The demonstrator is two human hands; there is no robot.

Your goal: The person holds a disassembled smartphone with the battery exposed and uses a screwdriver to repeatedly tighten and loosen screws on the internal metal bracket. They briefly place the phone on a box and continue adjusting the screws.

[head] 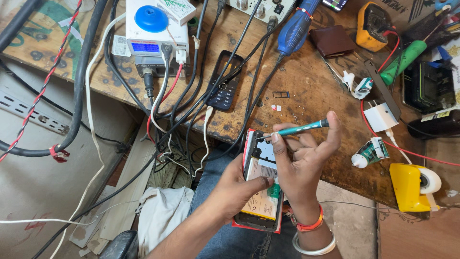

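Observation:
My left hand (235, 187) grips an opened smartphone (261, 189) from its left side, back cover off, with the yellowish battery and inner board showing. My right hand (302, 163) holds a slim teal screwdriver (297, 129) between thumb and fingers. The tool lies almost level, and its metal tip points left at the phone's upper end. The phone hangs over my lap, just off the front edge of the wooden workbench (306, 91).
On the bench lie a black keypad phone (223, 86), a white power supply with a blue knob (153, 29), a blue tool (294, 26), a brown wallet (331, 41), a yellow multimeter (373, 25), a white charger (381, 116) and a yellow tape dispenser (412, 184). Tangled cables (167, 115) hang at left.

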